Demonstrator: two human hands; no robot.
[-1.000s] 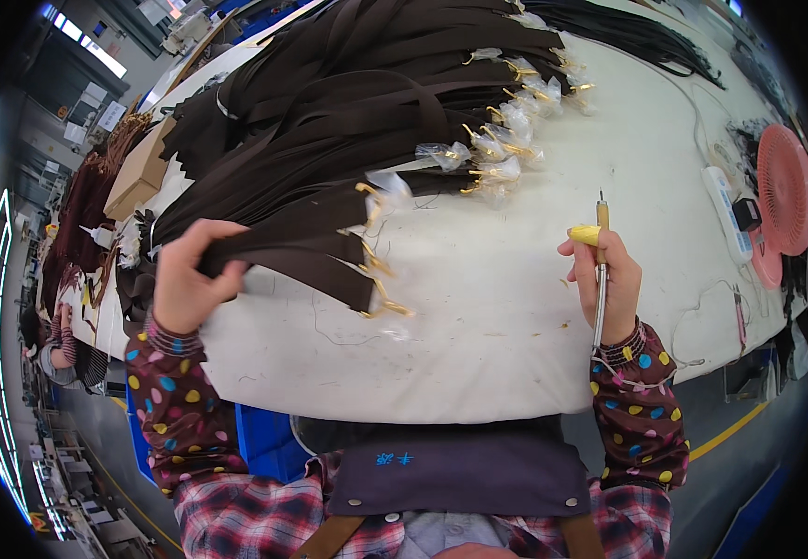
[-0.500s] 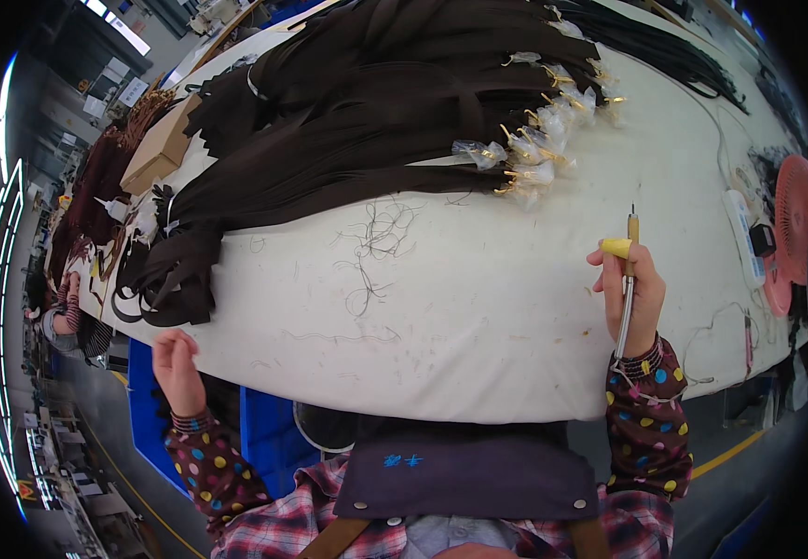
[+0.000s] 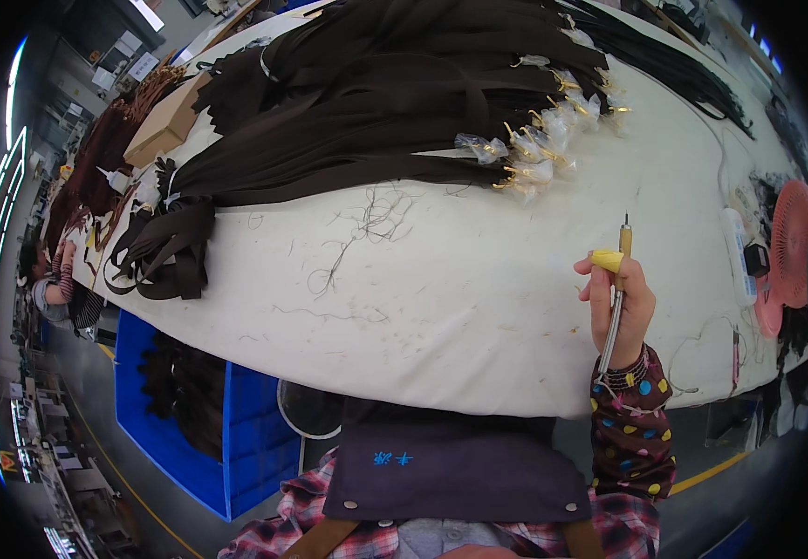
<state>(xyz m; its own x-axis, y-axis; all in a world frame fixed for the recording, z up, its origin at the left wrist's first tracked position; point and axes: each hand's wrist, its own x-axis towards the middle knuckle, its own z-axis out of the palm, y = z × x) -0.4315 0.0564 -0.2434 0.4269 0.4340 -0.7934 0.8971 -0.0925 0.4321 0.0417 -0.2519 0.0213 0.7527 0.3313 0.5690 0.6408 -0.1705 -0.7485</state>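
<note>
My right hand [image 3: 620, 309], closed, holds a slim tool [image 3: 625, 238] with a wooden section, a metal shaft and a dark point, a cord running from its lower end. A yellow wrap [image 3: 607, 261] covers one finger. The hand is over the right part of the white table [image 3: 479, 317]. Ahead lie long dark brown straps [image 3: 348, 112] in bundles, with gold-coloured fittings in clear plastic [image 3: 544, 149] at their right ends. A looped heap of straps [image 3: 171, 252] and loose threads [image 3: 367, 219] lie left of my right hand. My left hand is not in view.
A blue bin [image 3: 236, 438] with dark straps stands below the left table edge. A cardboard box [image 3: 164, 121] and maroon material [image 3: 96, 177] lie at left. A pink fan [image 3: 786, 247] and power strip [image 3: 739, 252] are at right. A co-worker [image 3: 59, 293] is at far left.
My left hand let go of a short strap bunch, which no longer shows on the table, and moved down out of view. The blue bin shows more. My right hand still holds the tool.
</note>
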